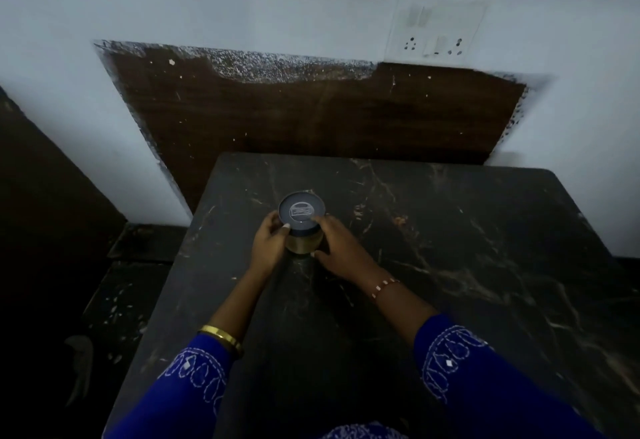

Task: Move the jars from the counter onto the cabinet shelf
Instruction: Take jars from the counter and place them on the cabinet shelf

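Observation:
One jar [302, 222] stands upright on the dark marble counter [450, 248], left of its middle. It has a dark blue lid with a clear centre and a glass body with yellowish contents. My left hand [268, 244] wraps its left side, thumb on the lid's rim. My right hand [341, 248] holds its right side, fingers against the lid and body. The jar's base is partly hidden by my hands. No cabinet shelf is in view.
A dark wooden panel [311, 116] backs the counter against a white wall. A switch and socket plate [436, 30] sits on the wall at upper right. A lower dark ledge [138, 248] lies left of the counter, with a dark surface [41, 196] further left.

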The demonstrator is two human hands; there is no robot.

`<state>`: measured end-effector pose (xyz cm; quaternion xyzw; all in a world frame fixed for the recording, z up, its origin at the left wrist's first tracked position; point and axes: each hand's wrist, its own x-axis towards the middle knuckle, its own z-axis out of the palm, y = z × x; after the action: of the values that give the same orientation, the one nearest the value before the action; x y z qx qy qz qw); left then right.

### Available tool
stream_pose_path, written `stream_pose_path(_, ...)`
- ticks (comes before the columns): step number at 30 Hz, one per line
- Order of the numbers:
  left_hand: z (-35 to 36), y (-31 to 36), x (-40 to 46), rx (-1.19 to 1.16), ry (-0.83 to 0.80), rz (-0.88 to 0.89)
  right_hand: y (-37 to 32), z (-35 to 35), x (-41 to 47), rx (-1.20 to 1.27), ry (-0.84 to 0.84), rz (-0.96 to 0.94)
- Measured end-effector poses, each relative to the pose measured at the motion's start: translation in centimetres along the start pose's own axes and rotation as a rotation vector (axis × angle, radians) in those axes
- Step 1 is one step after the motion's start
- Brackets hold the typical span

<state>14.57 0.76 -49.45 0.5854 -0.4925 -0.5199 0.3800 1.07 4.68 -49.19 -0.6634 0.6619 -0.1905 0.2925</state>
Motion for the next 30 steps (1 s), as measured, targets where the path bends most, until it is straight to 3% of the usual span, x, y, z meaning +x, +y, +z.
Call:
stream_pose_path(5, 1.4, -0.6, -1.2, -0.024, 0.003, 0.027, 0.6, -0.3, -0.2, 0.051, 0.266, 0.028)
stream_pose_path(10, 2.5, -0.9, -2.0, -0.074, -0.013, 0.059, 1.9, -2.0, -1.2, 0.169, 0.334, 0.034)
stream_pose_path(14, 2.5, 0.9, -1.6, -0.106, -0.038, 0.093, 1.9, -5.0, -2.4, 0.465, 0.36, 0.062)
stream_pose_path(18, 2.4, 4.0, -1.5, -0.144, -0.266, 0.067, 1.2, -9.6, -4.4, 0.794, 0.189, 0.085)
stream_pose_path(22, 3.4, 6.8, -3.0, -0.309, -0.536, -0.056, 1.3, -12.8, -5.8, 1.012, 0.21, 0.019)
stream_pose_path(24, 4.8, 7.5, -4.0, -0.392, -0.532, -0.04, 1.3, -13.8, -6.3, 1.023, 0.275, 0.011)
stream_pose_path(30, 9.7, 7.5, -6.7, -0.409, -0.274, 0.074, 1.3, -14.4, -7.3, 0.987, 0.546, 0.141)
